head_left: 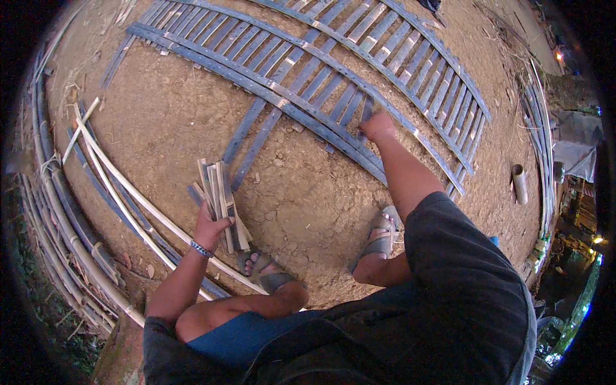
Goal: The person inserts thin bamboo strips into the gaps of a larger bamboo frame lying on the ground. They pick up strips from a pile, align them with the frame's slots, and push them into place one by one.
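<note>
My left hand [211, 226] is closed around a bundle of short split bamboo slats [221, 186], held upright above my left foot. My right hand [378, 126] reaches forward to a ladder-like bamboo lattice [276, 98] lying on the ground. Its fingers are closed on a dark bamboo slat [367, 108] among the cross slats near the lattice's right end. Fingertips and the slat's lower end are partly hidden by the hand. Beyond it lies a second bamboo lattice [410, 58], with closely spaced cross slats between long rails.
Two loose dark strips [253, 138] stick out from under the near lattice. Long pale bamboo strips [122, 176] cross the ground at left, beside a stack of bamboo poles [70, 224]. A short bamboo tube [519, 184] lies at right, near more long strips [542, 141].
</note>
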`<move>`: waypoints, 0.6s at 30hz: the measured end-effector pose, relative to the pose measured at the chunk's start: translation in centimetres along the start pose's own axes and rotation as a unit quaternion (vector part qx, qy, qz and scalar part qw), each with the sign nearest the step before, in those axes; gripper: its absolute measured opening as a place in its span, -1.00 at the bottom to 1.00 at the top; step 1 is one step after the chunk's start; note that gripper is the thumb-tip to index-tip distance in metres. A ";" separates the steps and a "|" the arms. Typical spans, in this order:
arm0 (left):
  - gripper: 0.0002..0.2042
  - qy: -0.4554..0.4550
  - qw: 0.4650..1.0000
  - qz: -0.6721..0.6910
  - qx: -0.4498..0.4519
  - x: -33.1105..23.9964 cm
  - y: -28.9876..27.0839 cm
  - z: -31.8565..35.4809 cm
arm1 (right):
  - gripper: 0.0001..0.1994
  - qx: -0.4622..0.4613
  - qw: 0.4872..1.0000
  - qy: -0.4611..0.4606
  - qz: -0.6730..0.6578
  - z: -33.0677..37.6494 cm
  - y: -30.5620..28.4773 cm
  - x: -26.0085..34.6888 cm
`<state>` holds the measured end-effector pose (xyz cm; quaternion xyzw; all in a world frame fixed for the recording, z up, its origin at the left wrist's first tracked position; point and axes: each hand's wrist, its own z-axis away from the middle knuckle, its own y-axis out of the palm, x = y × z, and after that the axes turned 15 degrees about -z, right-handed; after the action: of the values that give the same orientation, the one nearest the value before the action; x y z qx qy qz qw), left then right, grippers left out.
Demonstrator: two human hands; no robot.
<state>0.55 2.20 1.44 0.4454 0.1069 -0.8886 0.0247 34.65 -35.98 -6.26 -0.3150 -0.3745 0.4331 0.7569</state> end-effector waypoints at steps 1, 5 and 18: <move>-0.36 0.003 1.000 0.000 -0.004 -0.3 0.1 0.1 | -0.44 0.025 1.000 0.014 0.011 -0.2 -0.3 -0.1; -0.35 -0.015 1.000 0.000 0.002 0.3 -0.5 0.4 | -0.46 -0.013 0.996 -0.044 0.078 1.9 -3.0 -1.4; -0.33 -0.025 1.000 -0.001 0.011 -0.2 0.1 0.2 | -0.62 0.042 0.932 -0.272 0.238 4.7 -3.8 -3.8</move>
<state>0.50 2.06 1.74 0.4228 0.0968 -0.9008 0.0211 30.96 -40.25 -1.86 -0.2330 -0.4615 0.6848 0.5136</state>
